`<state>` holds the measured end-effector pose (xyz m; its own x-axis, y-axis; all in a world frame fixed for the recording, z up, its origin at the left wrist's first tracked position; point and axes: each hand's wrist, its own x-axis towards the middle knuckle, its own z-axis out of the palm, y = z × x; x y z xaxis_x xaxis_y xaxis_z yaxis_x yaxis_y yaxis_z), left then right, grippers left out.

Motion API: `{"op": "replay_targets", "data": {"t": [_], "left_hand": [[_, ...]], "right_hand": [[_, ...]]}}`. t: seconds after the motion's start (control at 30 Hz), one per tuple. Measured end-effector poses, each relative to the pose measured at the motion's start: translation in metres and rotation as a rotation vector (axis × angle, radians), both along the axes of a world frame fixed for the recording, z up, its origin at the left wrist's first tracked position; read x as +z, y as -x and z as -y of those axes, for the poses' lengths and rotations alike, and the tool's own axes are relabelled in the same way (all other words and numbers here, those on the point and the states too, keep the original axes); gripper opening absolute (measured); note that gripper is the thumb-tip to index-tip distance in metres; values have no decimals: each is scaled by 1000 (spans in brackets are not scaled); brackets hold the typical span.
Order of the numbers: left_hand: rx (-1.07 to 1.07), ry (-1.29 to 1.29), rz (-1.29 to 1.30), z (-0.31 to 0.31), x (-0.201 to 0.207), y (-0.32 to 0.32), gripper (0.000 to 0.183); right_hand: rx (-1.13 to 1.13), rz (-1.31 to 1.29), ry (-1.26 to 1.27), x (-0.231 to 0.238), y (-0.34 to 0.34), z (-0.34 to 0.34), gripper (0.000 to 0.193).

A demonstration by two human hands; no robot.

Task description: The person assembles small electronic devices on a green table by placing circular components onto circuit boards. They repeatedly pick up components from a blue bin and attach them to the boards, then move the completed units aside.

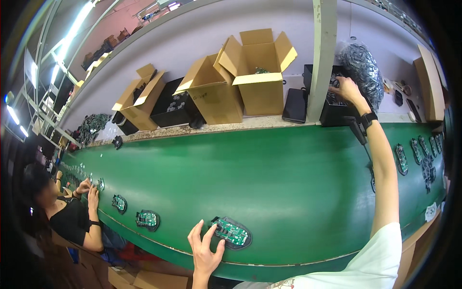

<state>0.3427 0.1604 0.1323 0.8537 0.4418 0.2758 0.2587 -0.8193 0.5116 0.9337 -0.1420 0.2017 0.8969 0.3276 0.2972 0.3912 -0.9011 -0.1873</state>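
Near the front edge of the green bench lies a dark oval shell, like a computer mouse base, with a green circuit board (233,233) in it. My left hand (206,250) is beside it, fingers spread, fingertips at the board's left end. At the back right my right arm is stretched out over a black bin (335,115) of small dark parts. There my right hand (347,89) has its fingers curled together at the parts; what they pinch is too small to make out.
Similar board-filled shells (147,219) line the bench to the left and far right (401,159). Open cardboard boxes (260,94) stand on the back ledge, near a post (323,58) and a bulging plastic bag (362,72). A co-worker (79,216) handles parts at the left.
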Motion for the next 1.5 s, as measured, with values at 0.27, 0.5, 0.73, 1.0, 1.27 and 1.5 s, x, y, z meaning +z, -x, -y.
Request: {"op": "replay_targets", "data": {"t": [0.27,0.5,0.73,1.0,1.27,1.5], "left_hand": [[-26,40,12,-3,0,0,52],[-45,84,57,-1,0,1,52],[-89,99,94,-6,4,3,51],[-181,180,169,-10,-1,3,56],[-495,-152,-126,13,16,-24,55],[-614,-45,-197,-49,26,14,42]], "right_hand": [[-96,-11,-68,12,32,1,69],[-68,107,-152,0,26,8,48],[-130,329,-309,-7,1,21,39],[-9,-570,-1193,21,129,-17,31],[783,-554,-317,-6,344,-186,31],[806,-240,-24,-39,376,-228,48]]}}
